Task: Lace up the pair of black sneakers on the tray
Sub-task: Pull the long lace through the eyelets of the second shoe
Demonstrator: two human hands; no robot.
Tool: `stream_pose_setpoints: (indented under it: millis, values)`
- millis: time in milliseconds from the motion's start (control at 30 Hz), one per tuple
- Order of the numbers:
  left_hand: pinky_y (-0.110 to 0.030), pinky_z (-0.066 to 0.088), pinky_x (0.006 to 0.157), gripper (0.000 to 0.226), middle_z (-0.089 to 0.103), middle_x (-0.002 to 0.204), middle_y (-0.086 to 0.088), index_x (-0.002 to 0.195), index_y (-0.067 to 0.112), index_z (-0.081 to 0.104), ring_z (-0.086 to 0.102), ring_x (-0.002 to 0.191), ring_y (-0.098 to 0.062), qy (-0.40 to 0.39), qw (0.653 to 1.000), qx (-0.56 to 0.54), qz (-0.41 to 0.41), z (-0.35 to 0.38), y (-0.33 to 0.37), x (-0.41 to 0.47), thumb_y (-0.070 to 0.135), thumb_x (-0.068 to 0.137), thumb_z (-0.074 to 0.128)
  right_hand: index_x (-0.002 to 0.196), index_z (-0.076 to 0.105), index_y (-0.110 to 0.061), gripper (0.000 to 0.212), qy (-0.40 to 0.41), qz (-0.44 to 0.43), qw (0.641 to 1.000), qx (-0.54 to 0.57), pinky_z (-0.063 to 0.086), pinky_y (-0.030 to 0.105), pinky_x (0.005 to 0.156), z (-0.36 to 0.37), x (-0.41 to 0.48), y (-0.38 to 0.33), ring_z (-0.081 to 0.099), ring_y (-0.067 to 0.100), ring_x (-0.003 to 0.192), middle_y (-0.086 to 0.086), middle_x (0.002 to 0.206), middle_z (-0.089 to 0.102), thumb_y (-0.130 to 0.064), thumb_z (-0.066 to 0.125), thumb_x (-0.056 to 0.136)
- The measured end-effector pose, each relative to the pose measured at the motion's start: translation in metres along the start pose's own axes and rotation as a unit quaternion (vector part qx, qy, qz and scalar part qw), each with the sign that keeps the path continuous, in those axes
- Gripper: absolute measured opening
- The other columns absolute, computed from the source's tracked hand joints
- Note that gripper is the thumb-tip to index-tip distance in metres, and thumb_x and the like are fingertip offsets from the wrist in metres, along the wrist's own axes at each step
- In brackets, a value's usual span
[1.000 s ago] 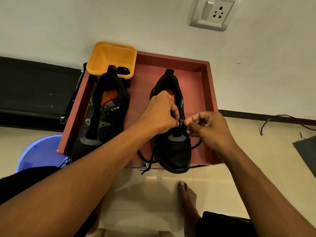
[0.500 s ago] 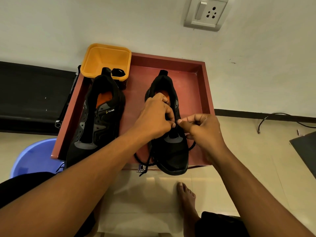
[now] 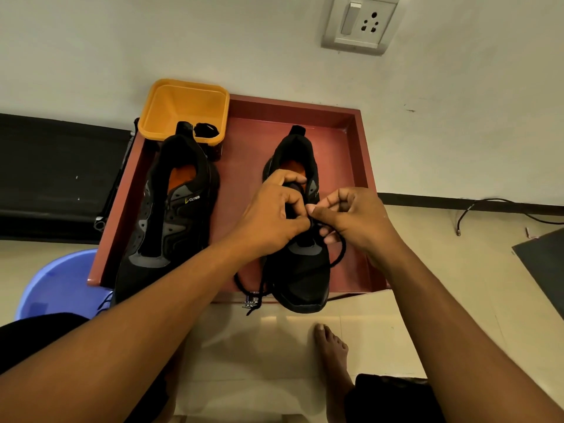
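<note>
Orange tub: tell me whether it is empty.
No, a small black bundle, perhaps a coiled lace, lies inside the orange tub against its near wall.

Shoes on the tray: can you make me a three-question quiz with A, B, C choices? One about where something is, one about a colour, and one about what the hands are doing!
1. Where is the yellow tub?
A. at the far left corner of the tray
B. on the floor
C. inside a sneaker

2. What colour is the insole of the sneaker on the left?
A. blue
B. white
C. orange

3. What are the left hand and right hand doing?
A. lying flat on the floor
B. pinching the black lace over the sneaker on the right
C. lifting the tub

Answers:
1 A: the tub sits at that corner, behind the heel of the sneaker on the left.
2 C: orange shows inside the shoe's opening.
3 B: the fingers of both hands curl at the lace.
</note>
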State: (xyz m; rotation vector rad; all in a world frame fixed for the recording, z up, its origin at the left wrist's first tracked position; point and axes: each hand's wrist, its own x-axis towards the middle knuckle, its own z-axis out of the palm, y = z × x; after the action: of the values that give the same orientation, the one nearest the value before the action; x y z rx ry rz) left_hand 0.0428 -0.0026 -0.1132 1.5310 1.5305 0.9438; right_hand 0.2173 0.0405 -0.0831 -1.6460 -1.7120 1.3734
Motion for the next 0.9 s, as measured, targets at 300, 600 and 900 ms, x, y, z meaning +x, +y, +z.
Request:
stream_pose_setpoints:
  millis: [300, 600, 900]
  values:
    - [-0.018, 0.051, 0.077, 0.014, 0.06, 0.114, -0.001, 0.069, 0.002, 0.071, 0.063, 0.091, -0.005, -0.028, 0.999, -0.014, -0.034, -0.035, 0.006, -0.005, -0.004, 0.078, 0.079, 0.082, 0.073, -0.006, 0.026, -0.008, 0.005, 0.998, -0.066, 0.05, 0.027, 0.048, 0.002, 0.004, -0.006, 0.063, 0.018, 0.048, 0.013, 0.064, 0.073, -0.03, 0.081, 0.089]
    - [-0.028, 0.055, 0.081, 0.021, 0.076, 0.096, -0.007, 0.07, 0.009, 0.067, 0.071, 0.091, -0.01, -0.083, 0.99, -0.016, -0.117, -0.043, 0.008, -0.003, -0.001, 0.087, 0.07, 0.079, 0.07, -0.005, 0.028, -0.013, 0.035, 0.999, -0.022, 0.048, 0.024, 0.045, 0.009, 0.003, -0.005, 0.059, 0.014, 0.044, 0.01, 0.064, 0.073, -0.027, 0.085, 0.086]
    - [-0.032, 0.057, 0.063, 0.006, 0.075, 0.081, -0.019, 0.092, -0.004, 0.067, 0.069, 0.071, -0.027, -0.103, 0.977, -0.057, -0.175, -0.075, 0.005, -0.003, -0.005, 0.092, 0.061, 0.091, 0.069, 0.012, 0.033, -0.026, 0.077, 0.995, 0.058, 0.055, 0.029, 0.053, 0.004, 0.001, -0.005, 0.067, 0.021, 0.053, 0.019, 0.067, 0.07, -0.017, 0.084, 0.086]
